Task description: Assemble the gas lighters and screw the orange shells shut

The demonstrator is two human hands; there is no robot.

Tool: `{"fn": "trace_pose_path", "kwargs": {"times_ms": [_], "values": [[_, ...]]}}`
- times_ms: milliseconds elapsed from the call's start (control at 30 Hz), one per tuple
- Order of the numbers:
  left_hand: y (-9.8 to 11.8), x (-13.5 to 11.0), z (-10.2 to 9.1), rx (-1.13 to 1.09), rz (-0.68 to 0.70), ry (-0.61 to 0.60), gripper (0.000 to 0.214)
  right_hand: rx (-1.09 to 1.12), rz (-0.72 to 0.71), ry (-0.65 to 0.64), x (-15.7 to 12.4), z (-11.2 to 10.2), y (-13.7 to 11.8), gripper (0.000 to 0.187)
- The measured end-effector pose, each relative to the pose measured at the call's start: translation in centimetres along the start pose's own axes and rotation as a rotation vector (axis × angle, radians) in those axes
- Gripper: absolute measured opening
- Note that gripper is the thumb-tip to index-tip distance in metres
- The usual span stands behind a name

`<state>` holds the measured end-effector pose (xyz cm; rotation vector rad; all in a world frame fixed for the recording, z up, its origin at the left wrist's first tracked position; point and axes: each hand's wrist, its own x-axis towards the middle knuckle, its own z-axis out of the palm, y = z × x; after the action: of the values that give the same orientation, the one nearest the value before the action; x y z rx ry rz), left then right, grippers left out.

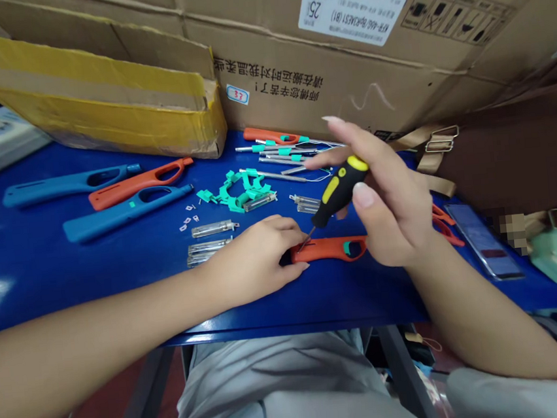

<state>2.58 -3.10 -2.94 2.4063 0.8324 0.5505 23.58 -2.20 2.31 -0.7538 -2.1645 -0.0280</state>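
Observation:
My left hand [268,256] pinches the handle end of an orange lighter [326,250] that lies on the blue table, a green trigger piece in its loop. In my right hand [390,198] is a black and yellow screwdriver [340,190], tilted, its handle between thumb and fingers. The screwdriver's tip meets the lighter near my left fingertips; the exact contact spot is too small to tell. Just beyond my hands lie clear fuel tanks [214,228] and a pile of green plastic pieces [237,190].
Blue and orange lighter casings [97,216] lie at left. Metal tubes with wires [280,153] lie at the back, before a large cardboard box [266,79]. A yellow-taped box [151,109] stands at back left. A phone [483,242] and a brown bag [524,152] are at right.

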Motion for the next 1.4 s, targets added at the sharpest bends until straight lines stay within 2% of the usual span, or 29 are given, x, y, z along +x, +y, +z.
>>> {"fn": "trace_pose_path", "kwargs": {"times_ms": [67, 167, 233, 367, 433, 567, 733, 800, 900, 933, 1067, 1133, 1267, 1400], "values": [[0.02, 0.0, -0.01, 0.006, 0.003, 0.004, 0.013, 0.041, -0.005, -0.03, 0.01, 0.07, 0.1, 0.045], [0.04, -0.03, 0.0, -0.001, 0.011, 0.004, 0.016, -0.025, -0.147, 0.107, 0.22, 0.13, 0.19, 0.04], [0.04, -0.07, 0.02, -0.005, 0.011, -0.003, 0.02, -0.048, -0.203, 0.128, 0.31, 0.15, 0.21, 0.037], [0.04, -0.08, 0.03, 0.006, 0.002, -0.001, 0.02, 0.059, -0.119, -0.016, 0.27, 0.12, -0.06, 0.042], [0.06, -0.03, 0.02, -0.002, 0.002, -0.009, 0.021, 0.056, -0.103, 0.003, 0.2, 0.11, -0.3, 0.04], [0.14, 0.05, -0.02, -0.01, 0.001, -0.022, 0.027, -0.055, -0.138, 0.126, 0.02, 0.1, -0.41, 0.038], [0.18, 0.07, -0.07, 0.013, 0.007, -0.005, 0.015, 0.038, -0.042, -0.007, -0.11, 0.07, -0.19, 0.044], [0.18, 0.05, -0.08, -0.002, 0.0, -0.015, 0.016, 0.051, -0.064, 0.032, -0.03, 0.13, -0.25, 0.04], [0.14, 0.02, -0.09, -0.021, 0.001, -0.022, 0.024, -0.017, -0.153, 0.161, 0.05, 0.31, -0.32, 0.032], [0.12, 0.02, -0.09, -0.018, 0.003, -0.019, 0.025, -0.019, -0.146, 0.158, 0.02, 0.36, -0.31, 0.032], [0.07, 0.02, -0.07, 0.01, 0.006, -0.004, 0.019, 0.123, -0.016, -0.019, -0.25, 0.41, -0.18, 0.048], [0.08, 0.05, -0.08, -0.002, 0.004, -0.01, 0.018, 0.116, -0.032, 0.003, -0.29, 0.41, -0.22, 0.045], [0.14, 0.07, -0.09, -0.03, 0.001, -0.028, 0.026, -0.023, -0.136, 0.159, -0.08, 0.55, -0.42, 0.035], [0.13, -0.02, -0.05, -0.007, 0.007, -0.005, 0.023, 0.028, -0.176, 0.116, 0.01, 0.92, -0.35, 0.037]]}}
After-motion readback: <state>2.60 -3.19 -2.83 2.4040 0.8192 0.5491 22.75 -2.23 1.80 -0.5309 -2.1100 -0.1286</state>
